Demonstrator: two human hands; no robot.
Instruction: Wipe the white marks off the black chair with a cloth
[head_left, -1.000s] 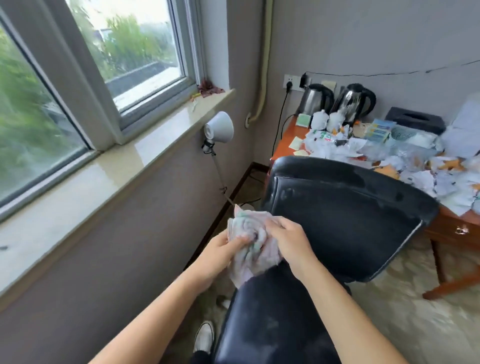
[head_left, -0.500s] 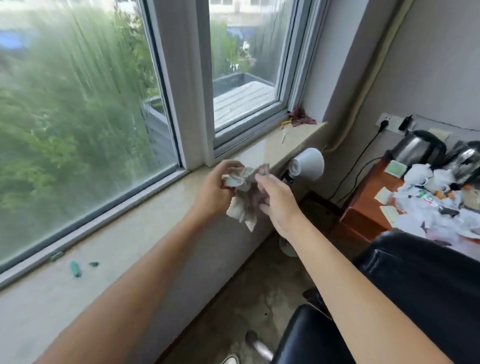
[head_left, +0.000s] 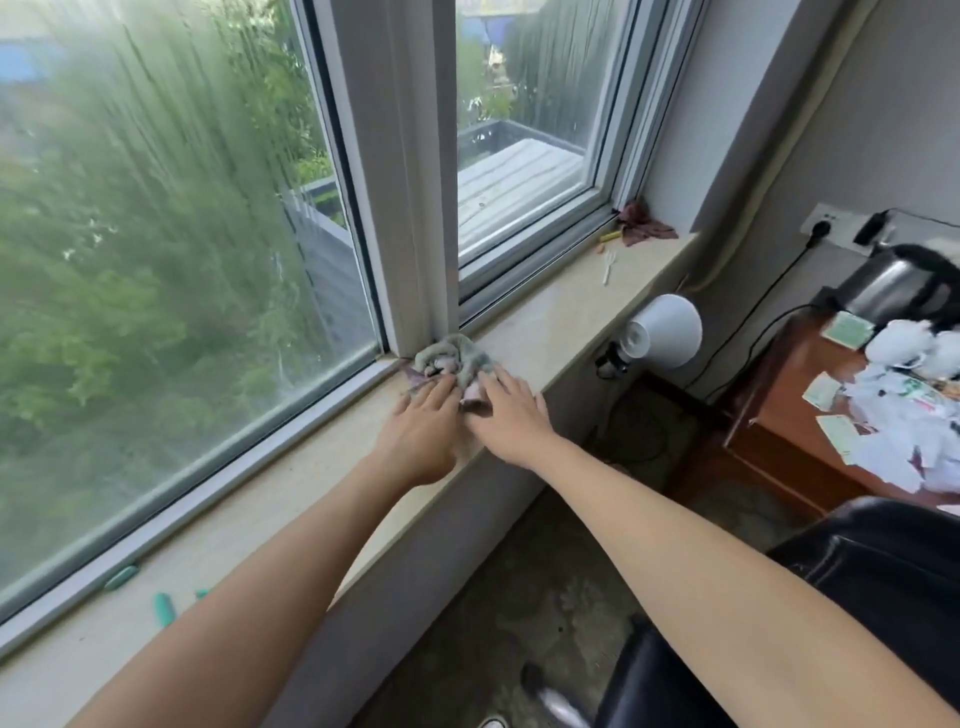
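Observation:
A crumpled grey-green cloth (head_left: 457, 359) lies on the stone window sill (head_left: 545, 322), against the foot of the window frame. My left hand (head_left: 422, 427) rests flat on the sill, its fingertips touching the cloth's near edge. Beside it my right hand (head_left: 508, 410) lies flat too, with straight fingers touching the cloth's right side. Neither hand grips it. Only a part of the black chair (head_left: 883, 582) shows at the lower right, behind my right forearm.
A white lamp (head_left: 660, 332) hangs under the sill. At the right stands a wooden desk (head_left: 779, 415) with crumpled papers (head_left: 904, 426) and a kettle (head_left: 893, 286). Small green bits (head_left: 163, 608) and a dark rag (head_left: 644, 228) lie on the sill.
The cloth went from the chair up to the window and now lies on the sill. Both hands have let go of it and lie flat beside it.

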